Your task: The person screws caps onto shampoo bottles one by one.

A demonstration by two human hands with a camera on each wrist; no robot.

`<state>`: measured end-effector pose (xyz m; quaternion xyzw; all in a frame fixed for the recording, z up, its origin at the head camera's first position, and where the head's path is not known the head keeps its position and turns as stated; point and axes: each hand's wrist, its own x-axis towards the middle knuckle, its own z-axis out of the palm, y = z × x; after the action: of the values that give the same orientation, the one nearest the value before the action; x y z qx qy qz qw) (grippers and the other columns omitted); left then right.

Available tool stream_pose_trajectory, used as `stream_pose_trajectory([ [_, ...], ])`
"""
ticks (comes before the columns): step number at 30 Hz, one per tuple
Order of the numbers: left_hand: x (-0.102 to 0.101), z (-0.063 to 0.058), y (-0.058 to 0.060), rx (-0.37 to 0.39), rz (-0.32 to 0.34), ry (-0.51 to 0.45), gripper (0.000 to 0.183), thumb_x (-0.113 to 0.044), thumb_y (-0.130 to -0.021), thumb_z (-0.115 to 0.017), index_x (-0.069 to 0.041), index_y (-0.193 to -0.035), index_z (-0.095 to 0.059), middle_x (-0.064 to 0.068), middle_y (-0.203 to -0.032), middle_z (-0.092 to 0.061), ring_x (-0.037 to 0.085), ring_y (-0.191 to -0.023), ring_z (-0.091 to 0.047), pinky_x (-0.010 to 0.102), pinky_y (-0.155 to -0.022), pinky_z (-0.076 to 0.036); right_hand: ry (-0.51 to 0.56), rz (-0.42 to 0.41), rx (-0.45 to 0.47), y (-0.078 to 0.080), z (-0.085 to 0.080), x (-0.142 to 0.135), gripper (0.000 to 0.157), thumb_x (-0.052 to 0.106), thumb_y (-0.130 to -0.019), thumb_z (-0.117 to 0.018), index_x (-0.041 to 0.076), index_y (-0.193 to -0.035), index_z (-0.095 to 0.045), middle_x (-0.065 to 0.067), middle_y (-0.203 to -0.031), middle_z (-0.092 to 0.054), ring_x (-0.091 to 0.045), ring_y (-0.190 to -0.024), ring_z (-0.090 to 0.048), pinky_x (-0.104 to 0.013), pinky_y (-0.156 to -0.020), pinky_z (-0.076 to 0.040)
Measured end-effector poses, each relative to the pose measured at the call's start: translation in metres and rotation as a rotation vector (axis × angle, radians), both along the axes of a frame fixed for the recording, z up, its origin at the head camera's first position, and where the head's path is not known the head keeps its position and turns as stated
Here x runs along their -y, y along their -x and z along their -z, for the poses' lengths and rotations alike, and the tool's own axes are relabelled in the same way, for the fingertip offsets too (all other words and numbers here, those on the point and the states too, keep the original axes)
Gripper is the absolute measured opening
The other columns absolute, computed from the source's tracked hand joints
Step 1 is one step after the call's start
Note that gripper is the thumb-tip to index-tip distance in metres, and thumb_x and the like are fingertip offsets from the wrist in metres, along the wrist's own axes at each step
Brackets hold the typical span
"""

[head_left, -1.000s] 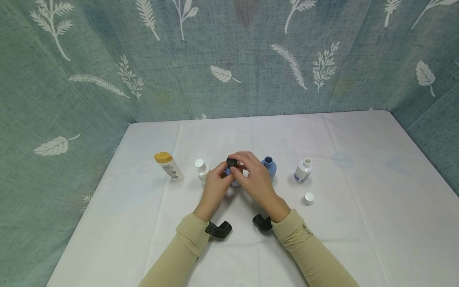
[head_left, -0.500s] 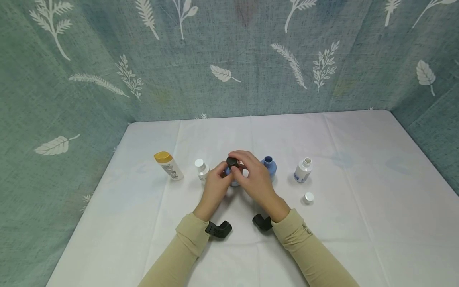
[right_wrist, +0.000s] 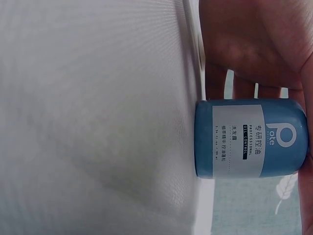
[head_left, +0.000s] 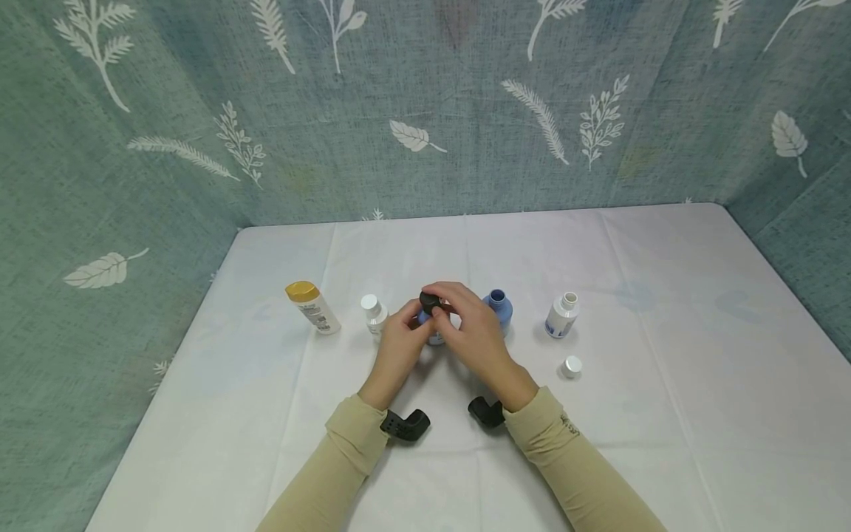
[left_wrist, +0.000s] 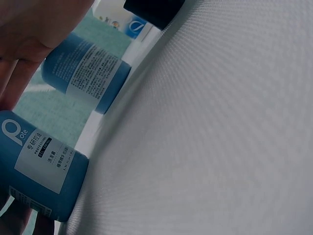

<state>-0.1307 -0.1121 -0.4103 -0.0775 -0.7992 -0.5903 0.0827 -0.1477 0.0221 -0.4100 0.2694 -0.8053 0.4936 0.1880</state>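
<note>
A blue shampoo bottle stands upright on the white tablecloth between the two hands. My left hand holds it near the top from the left side. At its neck, the thumb and fingers of my right hand pinch a black cap. The bottle's printed label faces both wrist cameras, in the left wrist view as a blue bottle and in the right wrist view lying sideways in the picture. Just behind the right hand is a second blue bottle with an uncovered mouth.
To the right, a white bottle stands uncapped, with a white cap in front of it. Left of the hands are a white-capped bottle and a white bottle with a yellow cap. A patterned curtain hangs behind the table.
The right fingertips have shifted slightly around the black cap, which tilts a little. The left hand and the shampoo bottle stay in place.
</note>
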Motion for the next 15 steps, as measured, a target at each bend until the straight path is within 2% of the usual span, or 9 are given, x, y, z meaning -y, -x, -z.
stream_pose_trajectory([
  [10, -0.0004, 0.0010, 0.0005, 0.018, -0.025, 0.014, 0.020, -0.010, -0.083, -0.060, -0.007, -0.103, -0.065, 0.006, -0.096, -0.064, 0.020, -0.081, -0.056, 0.027, -0.068, -0.045, 0.006, 0.007, -0.004, -0.0006, 0.0005, 0.0000, 0.028, 0.014, -0.085, -0.057, 0.018, -0.113, -0.058, 0.009, -0.114, -0.053, -0.005, -0.104, -0.050, -0.025, -0.080, -0.045],
  [15, 0.0001, 0.0012, 0.0005, 0.017, -0.015, 0.005, 0.022, -0.009, -0.084, -0.060, -0.006, -0.105, -0.064, 0.006, -0.097, -0.065, 0.019, -0.083, -0.057, 0.028, -0.070, -0.046, 0.009, 0.014, -0.014, -0.0008, 0.0008, 0.0000, 0.028, 0.016, -0.085, -0.058, 0.017, -0.113, -0.058, 0.008, -0.113, -0.053, -0.005, -0.104, -0.050, -0.026, -0.079, -0.046],
])
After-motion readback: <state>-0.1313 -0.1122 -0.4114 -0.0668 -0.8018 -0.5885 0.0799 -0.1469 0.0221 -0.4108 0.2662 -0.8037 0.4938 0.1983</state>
